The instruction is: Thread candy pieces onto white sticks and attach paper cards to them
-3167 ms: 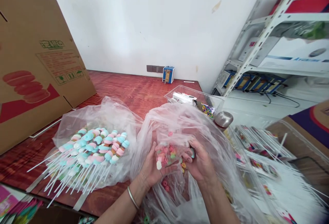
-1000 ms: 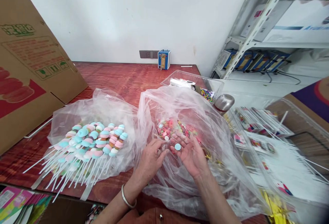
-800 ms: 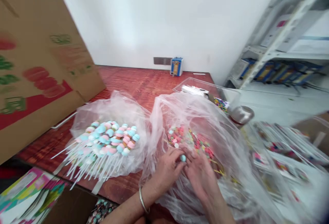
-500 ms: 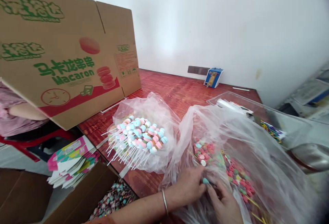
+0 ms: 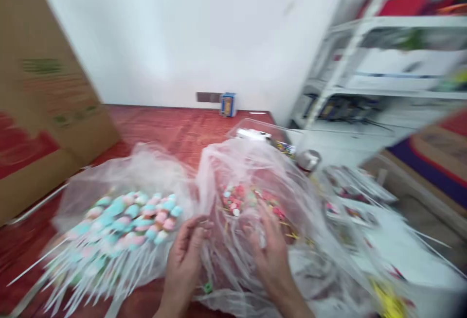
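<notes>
My left hand [image 5: 185,247] has its thumb and fingers curled together at the near left edge of a clear plastic bag [image 5: 215,162], with a bit of the film between the fingertips. Over the same bag is my right hand [image 5: 270,252], its fingers stretched out and its thumb apart, touching the crinkled film; motion blurs it. Small pink and red candies [image 5: 239,194] on sticks show through the plastic. Left of my hands, a bunch of pastel macaron-like candy skewers [image 5: 134,218] lies on another plastic sheet [image 5: 146,155], white sticks pointing toward me.
A large cardboard box [image 5: 47,104] stands at left on the red wooden table [image 5: 171,123]. Behind are a blue box [image 5: 227,104] and a clear tray [image 5: 251,123]. At right are a metal bowl [image 5: 308,160], white shelving [image 5: 401,24] and another carton [image 5: 438,152].
The view has swung to the right, bringing in the shelves. My hands, together around a small teal piece before, are now apart, and that piece is no longer visible between them.
</notes>
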`<state>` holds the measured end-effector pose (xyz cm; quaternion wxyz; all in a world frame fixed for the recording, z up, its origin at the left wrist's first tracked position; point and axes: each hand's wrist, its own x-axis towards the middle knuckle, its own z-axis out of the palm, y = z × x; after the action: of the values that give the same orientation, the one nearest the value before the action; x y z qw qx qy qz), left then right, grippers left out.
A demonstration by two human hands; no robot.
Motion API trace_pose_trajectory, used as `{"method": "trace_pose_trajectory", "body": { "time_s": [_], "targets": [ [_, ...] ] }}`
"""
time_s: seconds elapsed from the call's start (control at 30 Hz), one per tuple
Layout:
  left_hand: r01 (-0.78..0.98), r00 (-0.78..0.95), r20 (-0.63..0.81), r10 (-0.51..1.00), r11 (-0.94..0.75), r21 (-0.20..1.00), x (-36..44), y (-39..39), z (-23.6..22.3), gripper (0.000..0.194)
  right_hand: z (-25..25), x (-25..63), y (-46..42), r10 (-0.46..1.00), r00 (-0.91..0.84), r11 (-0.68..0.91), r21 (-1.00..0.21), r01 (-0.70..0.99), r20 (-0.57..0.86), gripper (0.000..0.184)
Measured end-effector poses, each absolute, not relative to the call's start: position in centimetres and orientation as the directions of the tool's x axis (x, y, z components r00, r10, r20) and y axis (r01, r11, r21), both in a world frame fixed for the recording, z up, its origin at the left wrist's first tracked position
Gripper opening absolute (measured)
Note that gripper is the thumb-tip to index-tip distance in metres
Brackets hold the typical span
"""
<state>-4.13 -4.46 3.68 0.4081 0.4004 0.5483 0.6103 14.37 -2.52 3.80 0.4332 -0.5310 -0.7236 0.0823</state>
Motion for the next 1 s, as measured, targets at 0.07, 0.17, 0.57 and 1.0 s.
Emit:
{"method": "trace_pose_trajectory", "body": {
  "time_s": [0.07,0.17,0.57,1.0],
  "targets": [
    [-0.375,-0.197,-0.115,0.974,0.033,0.926,-2.4,-3.5,3.8,0.043,5.3,11.4,-2.8,0.797,-0.270,0.569,-0.524,0.634,0.540,0.055],
    [-0.486,0.128,-0.143,0.981,0.188,0.854,-0.2,-2.9,5.3,0.048,4.8,10.0,-1.6,0.622,-0.464,0.765,-0.365,0.530,0.631,0.050],
    [0.797,0.012,0.402,0.915,-0.252,0.549,-5.4,-6.0,1.9,0.058,0.9,27.0,-5.9,0.887,0.215,-0.141,-0.203,0.969,0.408,0.058],
    [0.015,-0.307,-0.364,0.879,0.387,0.922,-3.9,-2.3,2.1,0.054,2.0,17.6,-3.3,0.912,-0.240,0.382,-0.472,0.795,0.334,0.035]
  ]
}}
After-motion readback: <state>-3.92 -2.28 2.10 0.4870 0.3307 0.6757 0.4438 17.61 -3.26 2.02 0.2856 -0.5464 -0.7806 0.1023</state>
